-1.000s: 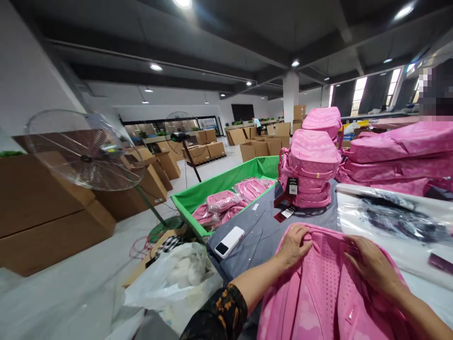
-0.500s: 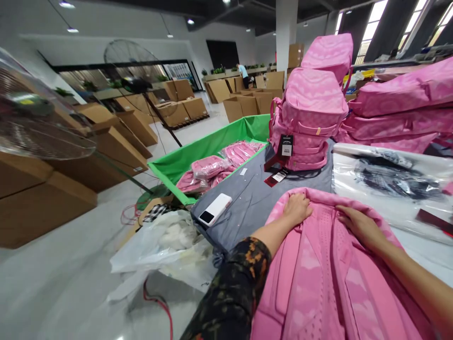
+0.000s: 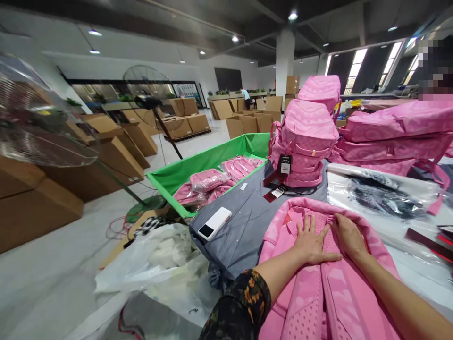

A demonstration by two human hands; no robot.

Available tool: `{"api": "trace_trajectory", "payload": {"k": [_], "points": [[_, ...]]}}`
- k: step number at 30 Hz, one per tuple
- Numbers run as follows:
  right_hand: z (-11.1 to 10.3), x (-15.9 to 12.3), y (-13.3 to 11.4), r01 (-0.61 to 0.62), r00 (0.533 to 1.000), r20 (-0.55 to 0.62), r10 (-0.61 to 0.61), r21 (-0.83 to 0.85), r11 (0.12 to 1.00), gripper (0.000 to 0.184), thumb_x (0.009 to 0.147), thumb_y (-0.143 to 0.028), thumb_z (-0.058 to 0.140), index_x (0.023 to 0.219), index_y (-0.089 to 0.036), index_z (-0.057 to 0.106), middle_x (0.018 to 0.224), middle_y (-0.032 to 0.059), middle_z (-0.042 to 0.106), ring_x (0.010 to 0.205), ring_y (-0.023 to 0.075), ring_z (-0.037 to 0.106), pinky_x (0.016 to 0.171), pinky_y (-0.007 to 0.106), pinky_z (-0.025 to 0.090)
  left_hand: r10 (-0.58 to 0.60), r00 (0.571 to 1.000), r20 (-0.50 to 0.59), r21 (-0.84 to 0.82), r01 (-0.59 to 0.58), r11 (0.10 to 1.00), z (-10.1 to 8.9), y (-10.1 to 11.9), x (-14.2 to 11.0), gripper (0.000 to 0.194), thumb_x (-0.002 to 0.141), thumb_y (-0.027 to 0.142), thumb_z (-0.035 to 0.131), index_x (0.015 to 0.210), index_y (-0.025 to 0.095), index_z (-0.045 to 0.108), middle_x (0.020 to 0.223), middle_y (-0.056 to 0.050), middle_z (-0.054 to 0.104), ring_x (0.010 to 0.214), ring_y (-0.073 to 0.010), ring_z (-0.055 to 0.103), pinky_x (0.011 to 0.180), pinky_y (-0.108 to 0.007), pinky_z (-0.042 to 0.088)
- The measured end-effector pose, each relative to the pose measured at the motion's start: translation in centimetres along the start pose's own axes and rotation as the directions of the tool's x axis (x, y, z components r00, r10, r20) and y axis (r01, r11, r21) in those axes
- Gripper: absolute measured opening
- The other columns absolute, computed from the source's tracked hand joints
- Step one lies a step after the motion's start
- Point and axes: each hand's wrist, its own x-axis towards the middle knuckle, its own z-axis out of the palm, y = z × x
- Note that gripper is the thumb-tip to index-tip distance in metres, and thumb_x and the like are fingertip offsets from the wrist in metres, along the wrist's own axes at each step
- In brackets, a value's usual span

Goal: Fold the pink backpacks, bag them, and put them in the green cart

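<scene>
A pink backpack (image 3: 283, 283) lies in front of me at the table's near end, its back panel and perforated shoulder straps facing up. My left hand (image 3: 313, 243) rests flat on the straps near the top, fingers spread. Beside it, my right hand (image 3: 350, 236) has its fingers bent and together at the upper end of a strap, gripping the backpack there. The backpack's lower end runs out of view. Just beyond it on the grey table cover (image 3: 244, 217) lie a white phone (image 3: 215, 224) and a dark red tag (image 3: 275, 192).
Pink backpacks (image 3: 307, 127) stand stacked behind, with more (image 3: 396, 127) at the right. Clear plastic bags (image 3: 382, 189) lie to the right. A green bin (image 3: 208, 153) holds wrapped pink items. Plastic sacks (image 3: 166, 255), fans (image 3: 148, 101) and cartons (image 3: 116, 156) stand left. Two people are partly visible farther off.
My left hand has moved from the backpack's top rim down onto its straps and spread flat. My right hand has shifted slightly to the strap's top. The view has tilted up.
</scene>
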Motion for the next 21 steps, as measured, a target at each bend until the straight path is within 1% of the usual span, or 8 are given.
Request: {"api": "trace_trajectory", "payload": {"k": [3,6,9,11,14,16,18,21], "points": [[-2.9,0.9,1.0,0.122,0.993,0.006,-0.121,-0.064,0.991,0.036,0.091,-0.024,0.041,0.117,-0.017,0.065,0.128,0.0192,0.067,0.122,0.0348,0.059,0.104,0.051,0.045,0.013,0.994,-0.109,-0.028,-0.016,0.999,0.1,-1.1,-0.1,0.091,0.084,0.080,0.055,0.160,0.035,0.030,0.173,-0.010,-0.003,0.154,-0.0411,-0.021,0.120,-0.073,-0.007],[-4.7,3.9,3.2,0.088,0.990,0.121,-0.068,-0.172,0.981,0.042,0.086,-0.033,0.053,0.125,-0.019,0.063,0.131,0.0189,0.065,0.119,0.0363,0.060,0.094,0.047,0.048,-0.012,0.983,-0.185,-0.050,0.003,0.999,0.8,-1.8,-1.0,0.083,0.085,0.076,0.057,0.156,0.036,0.039,0.173,-0.009,-0.004,0.155,-0.0409,-0.017,0.124,-0.067,-0.005],[-3.7,7.5,5.4,0.050,0.958,0.288,0.004,-0.180,0.982,0.028,0.068,-0.035,0.071,0.094,-0.023,0.068,0.096,0.0105,0.074,0.090,0.0312,0.069,0.070,0.036,0.048,-0.050,0.968,-0.247,-0.081,0.030,0.996,1.6,-1.9,-2.1,0.079,0.086,0.070,0.061,0.155,0.037,0.041,0.172,-0.009,-0.003,0.156,-0.0413,-0.013,0.125,-0.066,-0.004],[-2.4,9.0,6.3,0.059,0.937,0.350,0.002,-0.165,0.984,0.023,0.057,-0.031,0.077,0.074,-0.024,0.063,0.077,0.0049,0.071,0.077,0.0278,0.068,0.063,0.032,0.044,-0.028,0.959,-0.281,-0.069,0.009,0.998,1.8,-1.8,-2.4,0.077,0.088,0.066,0.061,0.156,0.035,0.039,0.172,-0.010,-0.001,0.156,-0.0402,-0.013,0.125,-0.067,-0.005],[-1.4,9.3,6.8,0.054,0.924,0.382,0.014,-0.169,0.984,0.021,0.059,-0.031,0.074,0.074,-0.024,0.061,0.073,0.0031,0.071,0.074,0.0268,0.069,0.058,0.031,0.042,0.061,0.974,-0.217,-0.051,-0.074,0.996,1.1,-1.7,-1.9,0.076,0.090,0.064,0.059,0.156,0.032,0.039,0.172,-0.011,0.001,0.155,-0.0402,-0.017,0.121,-0.071,-0.009],[-1.7,9.0,6.3,0.063,0.928,0.372,0.013,-0.192,0.979,0.016,0.065,-0.031,0.070,0.079,-0.024,0.063,0.080,0.0062,0.074,0.076,0.0290,0.071,0.059,0.032,0.044,0.092,0.985,-0.146,-0.065,-0.103,0.993,0.4,-1.7,-1.2,0.077,0.089,0.066,0.060,0.155,0.032,0.041,0.172,-0.011,-0.001,0.154,-0.0418,-0.021,0.118,-0.075,-0.011],[-2.0,9.4,4.5,0.107,0.934,0.356,-0.023,-0.217,0.970,0.011,0.068,-0.026,0.067,0.079,-0.023,0.065,0.085,0.0116,0.075,0.081,0.0328,0.072,0.064,0.036,0.047,0.098,0.987,-0.128,-0.073,-0.108,0.991,-0.2,-1.7,-0.7,0.077,0.089,0.067,0.060,0.155,0.033,0.041,0.171,-0.010,-0.003,0.152,-0.0423,-0.023,0.116,-0.075,-0.014],[-1.0,11.4,-0.8,0.238,0.926,0.342,-0.163,-0.188,0.953,0.014,0.074,-0.018,0.062,0.086,-0.021,0.070,0.094,0.0150,0.075,0.093,0.0321,0.072,0.078,0.039,0.051,0.112,0.982,-0.149,-0.084,-0.125,0.989,-0.5,-1.6,-0.5,0.079,0.087,0.065,0.064,0.155,0.033,0.041,0.171,-0.009,-0.006,0.152,-0.0439,-0.023,0.116,-0.074,-0.015]]}}
